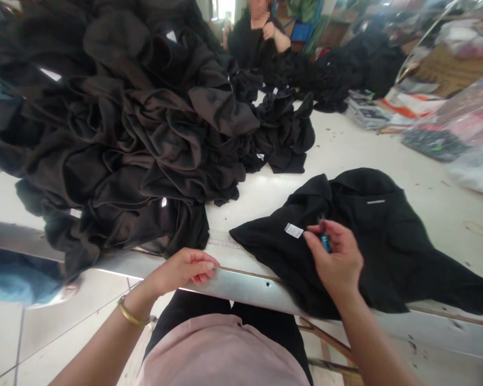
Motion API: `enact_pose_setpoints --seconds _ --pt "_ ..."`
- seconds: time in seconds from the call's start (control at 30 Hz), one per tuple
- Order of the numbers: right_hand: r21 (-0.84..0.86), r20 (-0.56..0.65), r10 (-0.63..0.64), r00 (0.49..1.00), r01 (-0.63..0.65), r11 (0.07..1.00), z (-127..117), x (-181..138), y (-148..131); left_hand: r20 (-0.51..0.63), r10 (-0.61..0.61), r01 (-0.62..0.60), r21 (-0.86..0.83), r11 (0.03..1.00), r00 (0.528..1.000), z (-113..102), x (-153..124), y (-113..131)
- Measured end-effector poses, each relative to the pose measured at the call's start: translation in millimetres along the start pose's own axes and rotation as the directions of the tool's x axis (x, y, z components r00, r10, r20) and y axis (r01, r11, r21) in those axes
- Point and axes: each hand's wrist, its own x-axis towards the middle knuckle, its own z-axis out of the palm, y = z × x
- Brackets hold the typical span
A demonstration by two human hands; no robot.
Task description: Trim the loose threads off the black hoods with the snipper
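Note:
A black garment (pixel 378 236) lies spread on the white table (pixel 434 187) in front of me, with a small white label (pixel 293 230) near its left end. My right hand (pixel 336 257) hovers over the garment beside the label, fingers closed round a small blue tool (pixel 326 242). My left hand (pixel 185 269), a gold bangle on its wrist, rests at the table's metal front edge (pixel 241 287) with fingers loosely curled and nothing visible in them.
A large heap of black garments (pixel 137 123) fills the table's left and back. Another person (pixel 261 37) sits at the far end with more black cloth. Plastic bags with goods (pixel 459 118) and stacked packets (pixel 366 110) lie at the right.

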Motion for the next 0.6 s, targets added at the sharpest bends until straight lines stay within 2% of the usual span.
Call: enact_pose_setpoints --seconds 0.03,0.1,0.17,0.2,0.27,0.3,0.37,0.47,0.6 --pt "0.012 0.15 0.007 0.989 -0.009 1.0 6 -12 2 0.033 -0.011 0.012 -0.042 0.999 0.999 3 2 1" --pt "-0.026 0.435 -0.002 0.901 0.015 1.0 17 -32 5 0.007 -0.033 0.033 -0.1 0.994 0.999 13 10 6" --pt "-0.068 0.59 -0.004 0.808 0.054 0.996 25 -42 7 -0.082 -0.045 0.036 -0.116 0.993 0.996 26 22 10" --pt "-0.081 0.623 0.006 0.782 0.056 0.995 28 -45 7 -0.154 -0.026 0.013 -0.08 0.997 0.988 32 30 12" --pt "-0.101 0.642 0.035 0.766 0.039 0.994 29 -45 8 -0.304 0.078 -0.059 0.069 0.996 0.95 42 45 15" --pt "-0.106 0.65 0.043 0.759 0.034 0.994 29 -45 8 -0.352 0.142 -0.092 0.154 0.984 0.925 46 51 16" --pt "-0.1 0.666 0.046 0.744 0.029 0.995 28 -43 9 -0.372 0.225 -0.134 0.257 0.957 0.9 47 60 17" --pt "-0.08 0.654 0.041 0.756 0.015 0.997 27 -42 10 -0.335 0.238 -0.167 0.225 0.96 0.912 38 60 18" --pt "-0.077 0.631 0.051 0.774 -0.003 0.997 27 -43 10 -0.419 0.244 -0.217 0.111 0.97 0.875 12 35 18"
